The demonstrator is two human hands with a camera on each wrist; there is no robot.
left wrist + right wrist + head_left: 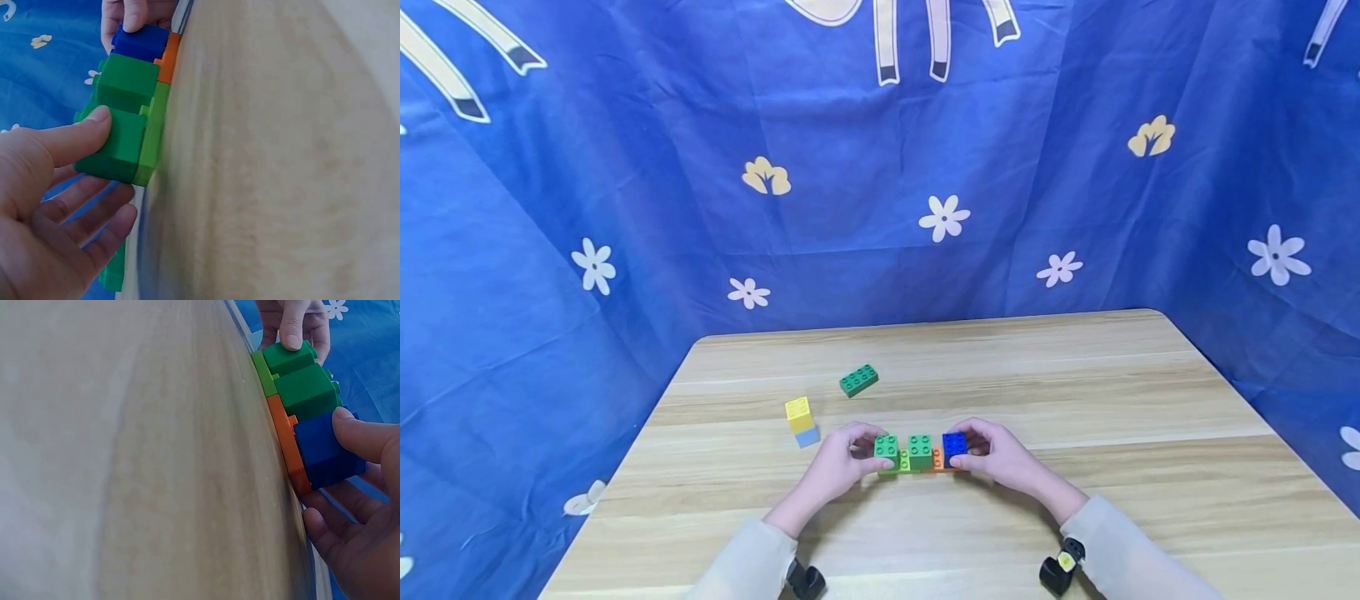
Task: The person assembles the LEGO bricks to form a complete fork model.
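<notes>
Near the middle of the table (1120, 392), a lime base brick (904, 461) and an orange base brick (937, 461) are set end to end, their joint bridged by a middle green block (920, 451). The outer green block (886, 447) is pinched by the left hand (841, 460), the blue block (955, 445) by the right hand (1002, 455). Toward the left edge, past the left hand, a yellow block (799, 414) is met by a light blue block (807, 437). Nearer the far edge, backed by blue cloth (850, 258), a long green brick (859, 380) is laid.

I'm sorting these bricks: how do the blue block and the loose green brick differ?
The blue block has four studs; the loose green brick is longer, with eight. The right hand grips the blue block; the loose green brick lies untouched on the table. Both have studs facing up.
</notes>
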